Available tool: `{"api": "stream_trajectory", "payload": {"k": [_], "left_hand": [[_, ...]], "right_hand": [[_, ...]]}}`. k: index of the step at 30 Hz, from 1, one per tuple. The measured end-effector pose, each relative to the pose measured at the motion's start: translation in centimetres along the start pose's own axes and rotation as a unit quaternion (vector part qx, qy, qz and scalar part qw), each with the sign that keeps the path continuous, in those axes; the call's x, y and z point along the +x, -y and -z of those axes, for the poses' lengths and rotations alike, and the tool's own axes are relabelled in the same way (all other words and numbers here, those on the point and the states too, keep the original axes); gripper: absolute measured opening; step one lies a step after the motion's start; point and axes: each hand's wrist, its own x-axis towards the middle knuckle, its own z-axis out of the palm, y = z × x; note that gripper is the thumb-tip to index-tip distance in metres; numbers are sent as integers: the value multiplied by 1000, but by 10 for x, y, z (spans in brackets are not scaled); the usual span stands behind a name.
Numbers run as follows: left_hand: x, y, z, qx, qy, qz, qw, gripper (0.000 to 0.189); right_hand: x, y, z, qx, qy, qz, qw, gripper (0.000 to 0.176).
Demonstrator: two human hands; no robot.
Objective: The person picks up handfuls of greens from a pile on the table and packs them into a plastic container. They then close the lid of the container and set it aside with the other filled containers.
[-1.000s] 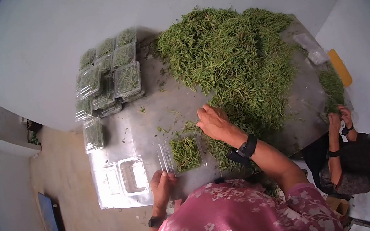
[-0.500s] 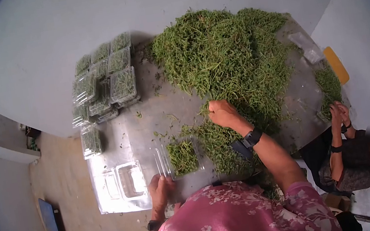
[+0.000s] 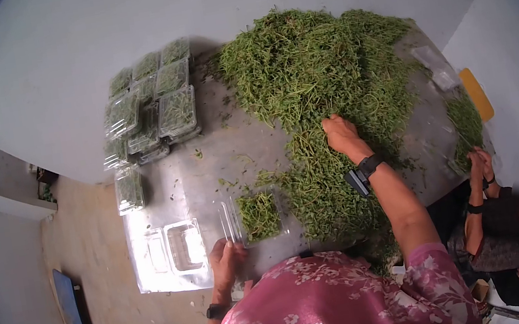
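Note:
An open clear plastic box (image 3: 259, 216) partly filled with green stems lies at the table's near edge. My left hand (image 3: 225, 262) is closed at the near left corner of this box, its thumb up against the lid side; the fingertips are partly hidden. Farther up on the right, my right hand (image 3: 342, 133) reaches into the big heap of green stems (image 3: 312, 65), fingers pressed together at its surface. Below that hand a looser spread of stems (image 3: 321, 186) reaches close to the box.
Stacked filled boxes (image 3: 177, 112) stand at the back left, one more (image 3: 129, 189) nearer. An empty open box (image 3: 185, 247) sits front left. On the right, a person (image 3: 507, 224) handles a smaller pile (image 3: 464, 123), near plastic packaging (image 3: 435, 68) and a yellow board (image 3: 476, 94).
My right hand has moved right and slightly away from me, across the stems. My left hand remains at the box. More of a person's arm shows at the lower right.

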Motion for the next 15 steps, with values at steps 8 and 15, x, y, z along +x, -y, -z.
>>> {"api": "stream_trajectory", "payload": {"k": [8, 15], "left_hand": [[0, -1, -1, -5, 11, -6, 1000, 30], [-1, -1, -2, -10, 8, -11, 1000, 31]], "right_hand": [[-18, 28, 51, 257, -14, 28, 966, 17], [-15, 58, 30, 143, 55, -27, 988, 47]]}}
